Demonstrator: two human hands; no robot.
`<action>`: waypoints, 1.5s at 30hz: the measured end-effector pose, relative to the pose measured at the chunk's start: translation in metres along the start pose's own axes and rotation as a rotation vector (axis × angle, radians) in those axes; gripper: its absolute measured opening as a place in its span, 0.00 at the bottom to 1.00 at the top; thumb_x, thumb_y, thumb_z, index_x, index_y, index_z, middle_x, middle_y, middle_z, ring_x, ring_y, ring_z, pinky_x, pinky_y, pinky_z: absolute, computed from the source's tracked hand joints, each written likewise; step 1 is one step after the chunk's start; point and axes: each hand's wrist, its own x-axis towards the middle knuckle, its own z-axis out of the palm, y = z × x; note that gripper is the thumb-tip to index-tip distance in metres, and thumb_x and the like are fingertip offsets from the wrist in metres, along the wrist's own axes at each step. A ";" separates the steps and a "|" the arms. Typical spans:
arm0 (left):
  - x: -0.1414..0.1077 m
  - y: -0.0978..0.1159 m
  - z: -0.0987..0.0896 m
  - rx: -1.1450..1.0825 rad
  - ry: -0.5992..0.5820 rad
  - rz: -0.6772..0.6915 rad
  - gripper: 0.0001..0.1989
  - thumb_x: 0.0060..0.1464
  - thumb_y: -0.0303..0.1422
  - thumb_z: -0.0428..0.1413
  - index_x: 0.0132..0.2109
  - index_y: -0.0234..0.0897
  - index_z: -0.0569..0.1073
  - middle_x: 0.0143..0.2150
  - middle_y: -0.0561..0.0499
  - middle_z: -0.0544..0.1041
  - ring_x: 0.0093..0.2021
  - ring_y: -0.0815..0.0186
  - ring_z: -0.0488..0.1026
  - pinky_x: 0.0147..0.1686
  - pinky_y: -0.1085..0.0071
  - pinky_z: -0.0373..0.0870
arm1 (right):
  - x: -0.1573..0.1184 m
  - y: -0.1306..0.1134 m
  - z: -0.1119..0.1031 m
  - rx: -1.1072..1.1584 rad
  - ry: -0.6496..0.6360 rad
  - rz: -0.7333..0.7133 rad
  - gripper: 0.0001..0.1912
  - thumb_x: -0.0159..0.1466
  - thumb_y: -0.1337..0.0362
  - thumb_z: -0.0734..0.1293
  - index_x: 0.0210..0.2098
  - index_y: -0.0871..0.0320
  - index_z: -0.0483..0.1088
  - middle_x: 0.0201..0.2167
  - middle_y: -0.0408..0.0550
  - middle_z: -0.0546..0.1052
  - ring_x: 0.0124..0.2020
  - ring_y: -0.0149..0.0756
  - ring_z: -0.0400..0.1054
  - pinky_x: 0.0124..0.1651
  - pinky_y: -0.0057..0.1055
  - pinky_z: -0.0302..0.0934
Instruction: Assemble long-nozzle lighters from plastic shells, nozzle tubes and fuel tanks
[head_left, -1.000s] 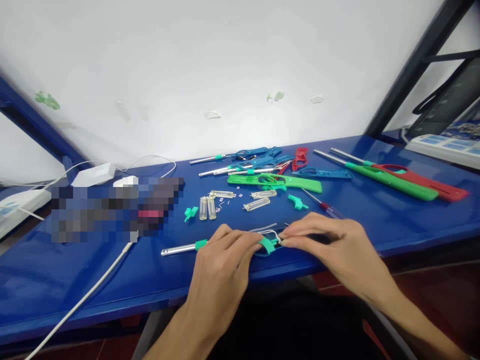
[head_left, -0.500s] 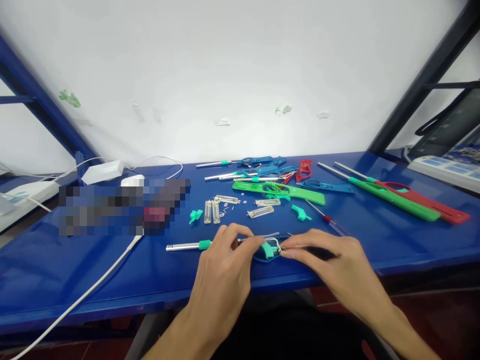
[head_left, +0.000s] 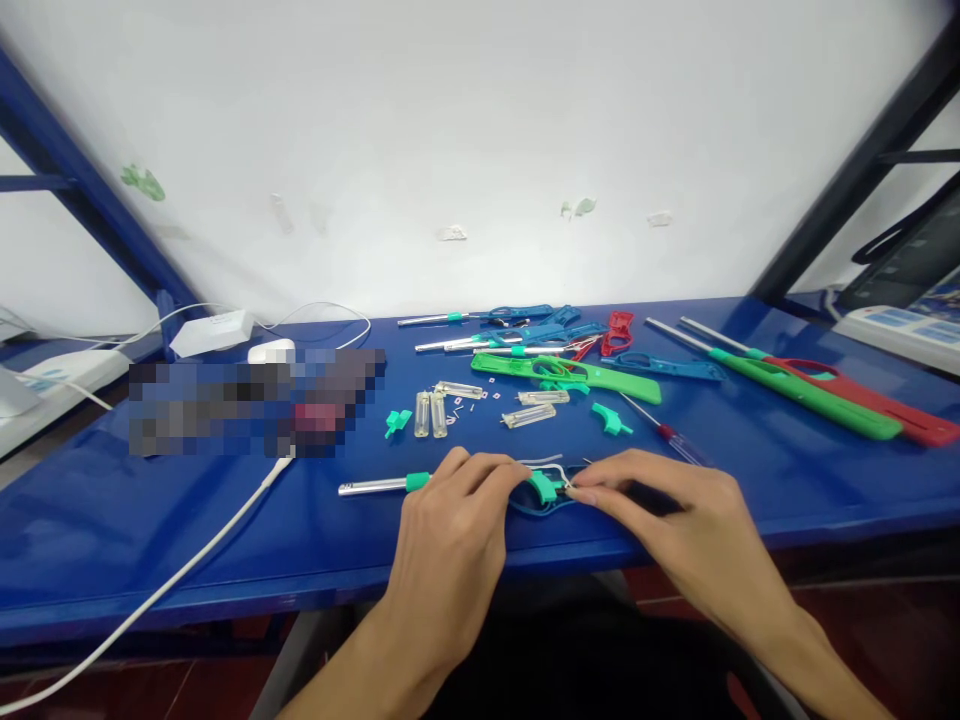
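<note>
At the table's front lies a partly assembled stick lighter with a silver barrel (head_left: 373,487) and a blue half-shell (head_left: 538,510). A teal trigger (head_left: 543,487) sits over the shell's loop, and a white tube or wire (head_left: 556,468) curves beside it. My left hand (head_left: 459,530) is closed over the lighter's middle, its thumb and fingertips at the trigger's left edge. The fingers of my right hand (head_left: 667,505) pinch just right of the trigger, where the white strand ends. What lies between those fingertips is too small and covered to name.
Behind my hands lie clear fuel tanks (head_left: 529,416), loose teal triggers (head_left: 612,419) and a screwdriver (head_left: 675,440). Farther back are opened lighters and a green half-shell (head_left: 622,383). Whole green (head_left: 810,398) and red (head_left: 900,412) lighters lie right. A white cable (head_left: 172,590) crosses the left.
The whole view has shifted slightly. Both hands stay at the trigger, with only small finger movements; the trigger looks a little more level against the blue shell.
</note>
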 end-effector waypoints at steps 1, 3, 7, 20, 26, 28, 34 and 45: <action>0.001 0.000 0.000 0.004 0.002 0.002 0.14 0.66 0.17 0.53 0.49 0.38 0.77 0.45 0.51 0.84 0.42 0.60 0.78 0.44 0.61 0.77 | -0.001 0.000 0.000 0.000 0.002 -0.006 0.05 0.65 0.55 0.74 0.34 0.46 0.82 0.36 0.42 0.86 0.39 0.45 0.81 0.47 0.40 0.75; 0.003 0.001 -0.001 0.023 0.000 0.015 0.14 0.65 0.17 0.54 0.49 0.37 0.77 0.45 0.51 0.84 0.41 0.59 0.77 0.46 0.60 0.76 | -0.002 0.001 0.000 -0.004 0.006 -0.025 0.04 0.65 0.56 0.74 0.34 0.46 0.82 0.36 0.42 0.85 0.39 0.44 0.81 0.48 0.40 0.75; 0.008 0.000 -0.004 0.059 -0.041 0.052 0.13 0.65 0.16 0.53 0.46 0.36 0.77 0.43 0.50 0.84 0.38 0.60 0.74 0.42 0.60 0.75 | -0.003 0.002 0.000 -0.022 0.018 -0.061 0.04 0.67 0.58 0.73 0.35 0.45 0.82 0.36 0.40 0.85 0.39 0.42 0.80 0.49 0.38 0.74; 0.006 0.000 -0.007 0.089 -0.088 0.055 0.13 0.63 0.16 0.53 0.47 0.36 0.77 0.40 0.51 0.84 0.35 0.59 0.73 0.36 0.60 0.76 | -0.002 0.004 0.000 -0.065 -0.002 -0.149 0.04 0.68 0.61 0.73 0.40 0.44 0.82 0.39 0.36 0.86 0.41 0.38 0.81 0.49 0.33 0.74; 0.009 0.008 -0.016 0.166 -0.158 0.114 0.15 0.63 0.18 0.52 0.52 0.34 0.76 0.42 0.48 0.83 0.38 0.56 0.74 0.32 0.59 0.80 | -0.003 0.009 0.000 -0.137 0.045 -0.356 0.08 0.68 0.68 0.73 0.43 0.48 0.81 0.38 0.34 0.86 0.37 0.32 0.80 0.45 0.28 0.72; 0.010 0.012 -0.020 0.190 -0.225 0.140 0.12 0.65 0.22 0.52 0.52 0.34 0.76 0.45 0.46 0.81 0.40 0.54 0.74 0.31 0.58 0.81 | -0.005 0.010 0.000 -0.199 0.053 -0.444 0.10 0.69 0.71 0.71 0.45 0.50 0.80 0.39 0.36 0.86 0.38 0.31 0.79 0.46 0.28 0.71; 0.006 0.023 -0.025 0.251 -0.331 0.147 0.15 0.72 0.31 0.48 0.57 0.32 0.73 0.52 0.39 0.77 0.49 0.48 0.74 0.32 0.56 0.83 | -0.014 0.014 -0.001 -0.282 0.037 -0.560 0.14 0.68 0.72 0.72 0.52 0.55 0.76 0.44 0.42 0.85 0.41 0.33 0.76 0.49 0.33 0.69; 0.008 0.018 -0.026 0.119 -0.346 0.092 0.12 0.70 0.29 0.50 0.55 0.36 0.74 0.52 0.44 0.78 0.50 0.51 0.71 0.40 0.53 0.83 | -0.005 0.005 -0.002 -0.349 -0.015 -0.579 0.13 0.71 0.71 0.68 0.54 0.53 0.73 0.50 0.45 0.83 0.48 0.37 0.75 0.54 0.39 0.67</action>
